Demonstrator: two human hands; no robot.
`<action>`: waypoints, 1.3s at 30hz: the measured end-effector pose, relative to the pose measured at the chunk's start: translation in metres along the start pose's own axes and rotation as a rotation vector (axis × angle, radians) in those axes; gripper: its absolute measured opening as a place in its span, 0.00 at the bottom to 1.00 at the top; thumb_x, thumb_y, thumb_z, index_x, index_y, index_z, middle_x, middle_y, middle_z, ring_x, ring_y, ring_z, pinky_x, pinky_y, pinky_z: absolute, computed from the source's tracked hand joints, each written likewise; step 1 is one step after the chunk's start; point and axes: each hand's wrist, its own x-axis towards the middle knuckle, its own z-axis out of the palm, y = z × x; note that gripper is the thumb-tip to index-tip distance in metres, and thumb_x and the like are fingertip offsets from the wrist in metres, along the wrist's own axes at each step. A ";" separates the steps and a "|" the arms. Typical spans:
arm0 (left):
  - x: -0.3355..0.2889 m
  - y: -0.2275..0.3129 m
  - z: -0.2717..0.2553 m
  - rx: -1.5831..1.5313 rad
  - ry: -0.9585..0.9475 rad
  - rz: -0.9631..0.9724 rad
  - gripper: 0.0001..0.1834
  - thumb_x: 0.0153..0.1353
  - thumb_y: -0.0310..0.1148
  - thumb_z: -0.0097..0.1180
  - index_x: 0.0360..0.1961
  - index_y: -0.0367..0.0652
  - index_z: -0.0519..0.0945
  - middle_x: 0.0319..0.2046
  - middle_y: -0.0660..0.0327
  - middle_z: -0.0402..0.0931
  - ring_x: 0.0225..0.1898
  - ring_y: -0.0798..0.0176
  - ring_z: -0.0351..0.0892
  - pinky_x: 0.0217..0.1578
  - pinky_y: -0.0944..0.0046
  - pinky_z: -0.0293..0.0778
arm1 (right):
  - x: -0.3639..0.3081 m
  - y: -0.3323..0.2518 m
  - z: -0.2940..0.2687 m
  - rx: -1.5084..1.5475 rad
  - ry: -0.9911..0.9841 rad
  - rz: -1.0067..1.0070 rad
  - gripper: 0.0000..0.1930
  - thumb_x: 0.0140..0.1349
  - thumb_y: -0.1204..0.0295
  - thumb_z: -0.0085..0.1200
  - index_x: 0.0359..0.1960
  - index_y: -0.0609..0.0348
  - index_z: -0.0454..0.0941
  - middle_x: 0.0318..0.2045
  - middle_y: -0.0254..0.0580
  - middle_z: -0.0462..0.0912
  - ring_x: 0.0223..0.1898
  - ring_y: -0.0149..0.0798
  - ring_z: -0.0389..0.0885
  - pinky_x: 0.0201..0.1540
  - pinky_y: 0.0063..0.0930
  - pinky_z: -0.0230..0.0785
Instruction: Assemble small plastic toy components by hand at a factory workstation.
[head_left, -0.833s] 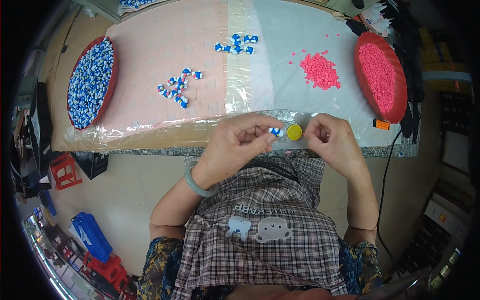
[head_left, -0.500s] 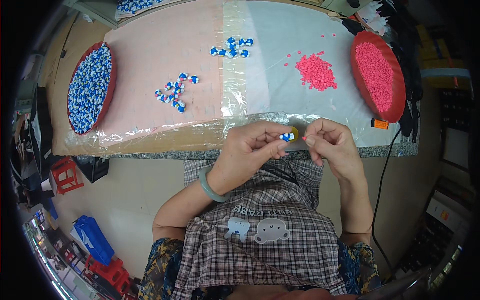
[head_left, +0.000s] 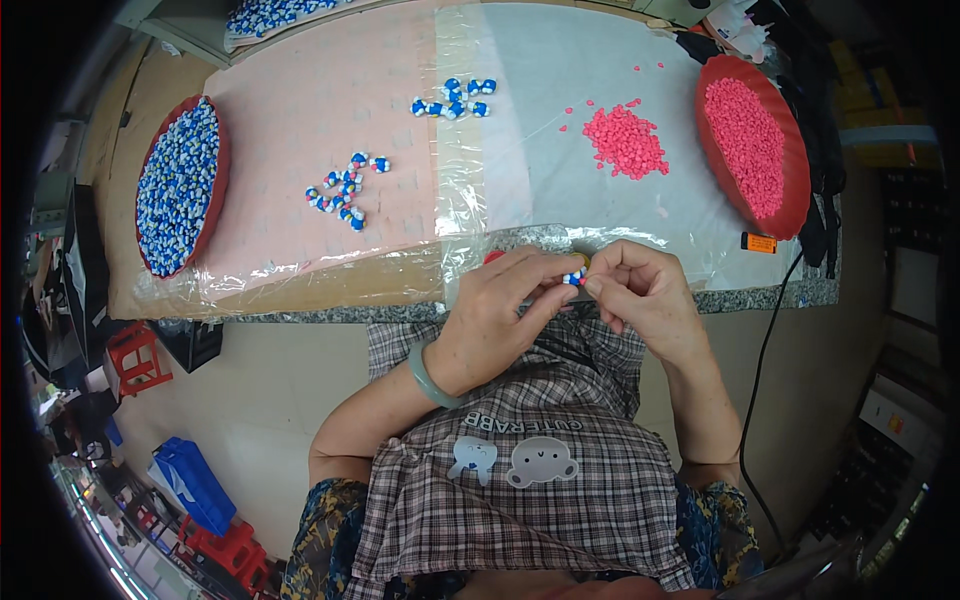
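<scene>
Over the table's front edge, my left hand (head_left: 500, 315) pinches a small blue-and-white figure piece (head_left: 574, 277) between thumb and fingertips. Thumb and forefinger of my right hand (head_left: 650, 300) are closed on a tiny pink piece (head_left: 584, 282), held against the right side of the blue-and-white one; the fingertips partly cover it. Behind the fingertips shows part of a round yellow thing (head_left: 586, 259). Something red (head_left: 493, 257) peeks out beyond the left hand's knuckles. Two loose groups of blue-and-white pieces (head_left: 347, 190) lie on the table, one at left and one near the middle.
A red scalloped bowl (head_left: 223, 165) of blue-and-white pieces stands at the left. Another red bowl (head_left: 797, 190), full of pink pieces, is at the right, with a loose pink heap (head_left: 625, 142) beside it. An orange-labelled object (head_left: 758, 243) and a black cable (head_left: 765, 360) are near the right edge.
My right hand has moved left and brought the pink piece from a small gap away up to the blue-and-white piece. The red thing beyond my left hand has come into view.
</scene>
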 end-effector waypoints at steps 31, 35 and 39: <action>0.005 0.001 -0.023 -0.626 0.004 -0.386 0.11 0.67 0.23 0.60 0.49 0.33 0.80 0.35 0.58 0.83 0.34 0.72 0.81 0.35 0.73 0.77 | 0.005 0.017 -0.029 0.533 -0.184 -0.083 0.09 0.74 0.68 0.51 0.41 0.62 0.76 0.33 0.35 0.75 0.24 0.24 0.70 0.20 0.17 0.59; 0.006 -0.001 -0.049 -0.374 0.170 -0.255 0.09 0.64 0.24 0.64 0.45 0.35 0.82 0.35 0.63 0.82 0.32 0.75 0.79 0.34 0.73 0.76 | 0.013 0.019 -0.056 -0.032 0.267 -0.211 0.07 0.70 0.71 0.56 0.42 0.64 0.79 0.28 0.29 0.77 0.27 0.23 0.73 0.28 0.18 0.65; 0.011 -0.022 -0.097 0.309 0.350 -0.015 0.10 0.61 0.21 0.63 0.44 0.36 0.81 0.35 0.60 0.81 0.31 0.69 0.80 0.33 0.70 0.76 | 0.029 0.020 -0.079 -0.734 0.666 -0.499 0.10 0.65 0.79 0.57 0.47 0.64 0.80 0.32 0.33 0.78 0.30 0.26 0.75 0.34 0.21 0.68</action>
